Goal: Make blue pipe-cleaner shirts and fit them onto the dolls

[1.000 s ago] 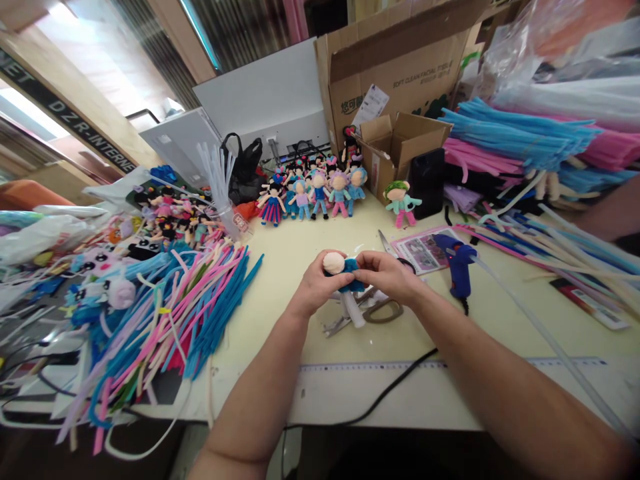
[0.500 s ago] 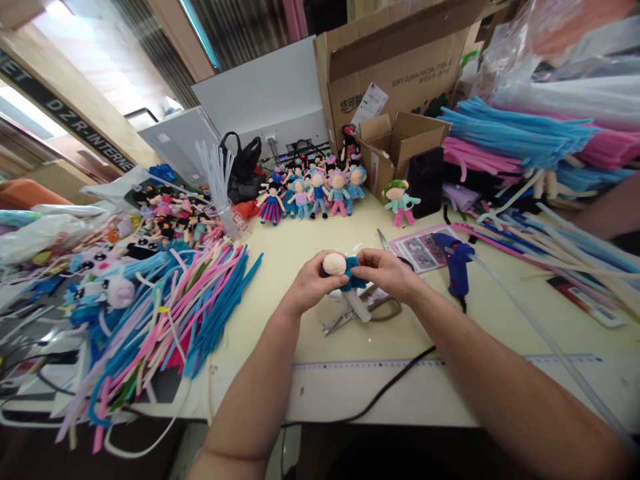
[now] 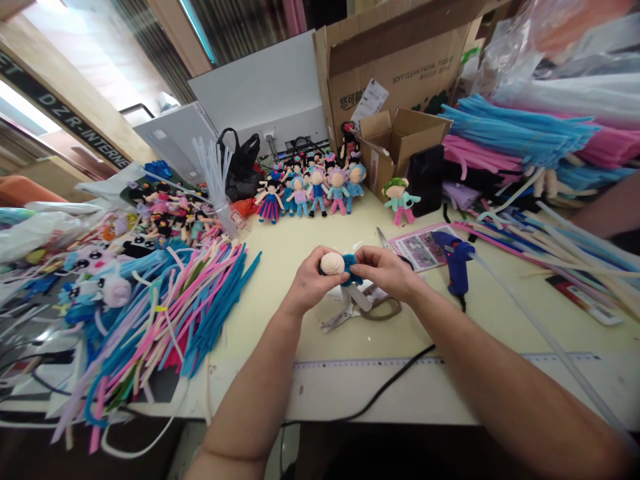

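Over the middle of the table, both my hands hold a small pipe-cleaner doll [image 3: 339, 265] with a pale round head and a teal body. My left hand [image 3: 311, 285] is closed round the head end. My right hand [image 3: 384, 270] pinches the teal body from the right. A white stem hangs down from the doll between my hands. Directly under them lie scissors [image 3: 365, 310] on the cream table [image 3: 280, 313].
A blue glue gun [image 3: 454, 263] stands right of my hands, its black cord trailing to the front edge. A heap of coloured pipe cleaners [image 3: 165, 313] fills the left. Finished dolls [image 3: 313, 188] line the back by cardboard boxes [image 3: 400, 143]. A ruler [image 3: 400, 363] lies in front.
Both hands have kept hold of the doll and have turned it slightly, with the teal part shifting between my fingers. The view has tilted a little.
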`<state>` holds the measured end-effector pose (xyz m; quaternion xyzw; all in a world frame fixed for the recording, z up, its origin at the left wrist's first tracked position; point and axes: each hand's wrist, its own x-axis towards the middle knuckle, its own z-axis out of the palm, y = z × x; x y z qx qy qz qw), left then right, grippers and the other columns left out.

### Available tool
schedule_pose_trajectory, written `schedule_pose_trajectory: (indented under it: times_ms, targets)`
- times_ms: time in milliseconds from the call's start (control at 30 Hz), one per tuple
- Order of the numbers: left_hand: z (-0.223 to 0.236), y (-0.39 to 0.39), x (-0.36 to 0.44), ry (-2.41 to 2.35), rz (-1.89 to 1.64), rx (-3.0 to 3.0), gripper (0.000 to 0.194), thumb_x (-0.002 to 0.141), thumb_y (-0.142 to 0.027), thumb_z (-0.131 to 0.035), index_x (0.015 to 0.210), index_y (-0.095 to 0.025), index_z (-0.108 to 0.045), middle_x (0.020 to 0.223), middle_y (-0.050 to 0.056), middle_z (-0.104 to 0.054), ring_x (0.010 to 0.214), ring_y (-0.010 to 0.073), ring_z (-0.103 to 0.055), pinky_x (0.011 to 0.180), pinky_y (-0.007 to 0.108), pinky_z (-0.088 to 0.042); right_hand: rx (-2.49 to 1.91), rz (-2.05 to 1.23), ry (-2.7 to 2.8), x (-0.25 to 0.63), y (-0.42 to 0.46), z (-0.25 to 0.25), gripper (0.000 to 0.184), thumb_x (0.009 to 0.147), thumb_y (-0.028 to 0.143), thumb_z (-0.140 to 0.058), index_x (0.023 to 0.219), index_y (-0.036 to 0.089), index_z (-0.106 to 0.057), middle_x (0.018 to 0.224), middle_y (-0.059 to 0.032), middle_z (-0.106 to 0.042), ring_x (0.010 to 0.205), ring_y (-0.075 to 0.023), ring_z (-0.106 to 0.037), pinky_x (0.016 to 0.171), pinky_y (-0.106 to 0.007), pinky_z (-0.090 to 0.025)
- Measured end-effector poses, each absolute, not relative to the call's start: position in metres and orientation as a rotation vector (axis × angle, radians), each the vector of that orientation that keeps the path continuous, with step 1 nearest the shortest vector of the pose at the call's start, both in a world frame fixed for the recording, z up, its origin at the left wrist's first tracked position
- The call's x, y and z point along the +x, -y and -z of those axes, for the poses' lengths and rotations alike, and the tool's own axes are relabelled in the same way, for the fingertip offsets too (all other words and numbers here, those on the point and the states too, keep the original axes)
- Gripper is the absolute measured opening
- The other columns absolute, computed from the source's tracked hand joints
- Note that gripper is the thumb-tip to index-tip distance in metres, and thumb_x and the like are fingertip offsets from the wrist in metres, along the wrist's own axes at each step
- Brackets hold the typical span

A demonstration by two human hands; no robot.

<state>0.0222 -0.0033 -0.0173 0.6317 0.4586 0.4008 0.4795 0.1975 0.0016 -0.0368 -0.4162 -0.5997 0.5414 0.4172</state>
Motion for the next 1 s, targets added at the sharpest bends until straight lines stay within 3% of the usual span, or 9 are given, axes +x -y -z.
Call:
schedule_pose_trajectory:
  times_ms: [200, 300, 567, 767, 1000]
  targets:
    - [0.018, 0.003, 0.021, -1.131, -1.061, 1.632, 0.034, 0.062, -0.028, -0.077, 0.086, -0.017, -0.055, 0.076, -0.002, -0.053, 0.069, 0.0104, -0.048, 0.062, 0.022, -0.041, -1.138, -0.83, 1.697, 0.192, 0.011, 0.029, 0.01, 0.076, 0.027, -0.057, 0.071, 0.019, -0.053, 0.067, 0.0012, -0.054, 0.061, -0.011, -0.046, 0.058, -0.024, -0.035]
    - [0.019, 0.002, 0.015, -1.036, -1.133, 1.657, 0.037, 0.063, -0.029, -0.079, 0.09, -0.018, -0.057, 0.083, 0.0, -0.057, 0.075, 0.012, -0.052, 0.067, 0.023, -0.043, -1.116, -0.718, 1.692, 0.191, 0.019, 0.021, 0.009, 0.079, 0.026, -0.057, 0.073, 0.02, -0.056, 0.07, -0.0005, -0.059, 0.063, -0.012, -0.05, 0.061, -0.025, -0.039]
    - [0.02, 0.002, 0.005, -0.798, -1.144, 1.564, 0.037, 0.063, -0.027, -0.08, 0.093, -0.02, -0.058, 0.09, 0.003, -0.061, 0.08, 0.0146, -0.057, 0.071, 0.026, -0.046, -0.949, -1.115, 1.34, 0.192, 0.018, 0.015, 0.019, 0.079, 0.033, -0.057, 0.09, 0.019, -0.063, 0.075, -0.0016, -0.063, 0.066, -0.013, -0.057, 0.062, -0.026, -0.046]
    - [0.022, 0.002, 0.005, -0.755, -1.091, 1.548, 0.039, 0.062, -0.026, -0.08, 0.093, -0.02, -0.058, 0.09, 0.003, -0.061, 0.078, 0.0139, -0.056, 0.068, 0.025, -0.045, -0.897, -1.318, 1.428, 0.195, 0.013, 0.012, 0.021, 0.071, 0.031, -0.064, 0.086, 0.016, -0.067, 0.078, -0.0032, -0.066, 0.07, -0.0135, -0.058, 0.065, -0.026, -0.047]
    - [0.023, -0.001, 0.002, -0.672, -1.069, 1.563, 0.038, 0.061, -0.022, -0.081, 0.093, -0.018, -0.06, 0.093, 0.004, -0.059, 0.08, 0.0132, -0.054, 0.069, 0.024, -0.045, -0.923, -1.315, 1.401, 0.194, 0.013, 0.016, 0.012, 0.065, 0.023, -0.065, 0.073, 0.016, -0.06, 0.065, 0.0017, -0.059, 0.058, -0.009, -0.051, 0.054, -0.021, -0.042]
